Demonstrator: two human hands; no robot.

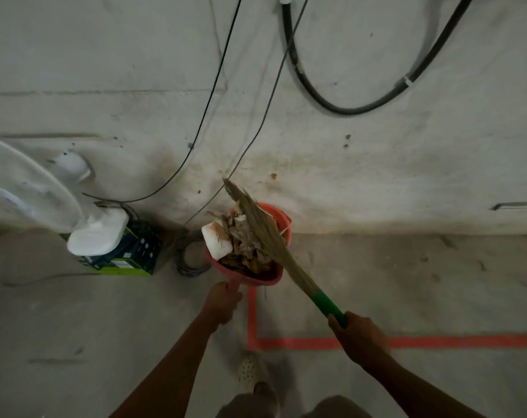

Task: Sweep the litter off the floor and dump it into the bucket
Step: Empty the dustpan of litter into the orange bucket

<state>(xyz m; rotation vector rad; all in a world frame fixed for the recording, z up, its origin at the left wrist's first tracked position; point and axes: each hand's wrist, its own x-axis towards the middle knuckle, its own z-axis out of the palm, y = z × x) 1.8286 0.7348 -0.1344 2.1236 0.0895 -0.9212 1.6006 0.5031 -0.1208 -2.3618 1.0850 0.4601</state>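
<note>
Both hands are loaded. Left hand has its fingers wrapped fully round the handle of the pink dustpan. Right hand is closed round the green grip of the broom. Pan is heaped with litter: dry leaves, paper scraps, and a white foam block on its left edge. Bucket sits straight ahead of the pan, on the far side from the left hand, at the foot of the wall. Pan's front end overlaps the bucket's near rim. Pan axis: handle toward the person, mouth toward the bucket. Broom axis: lower right to upper left, bristles lying across the heap and over the bucket mouth. Left hand is nearer the bucket. My read: dump step, so tip the pan forward and rake with the broom. Risk: foam block hangs off the left side and may miss.
</note>
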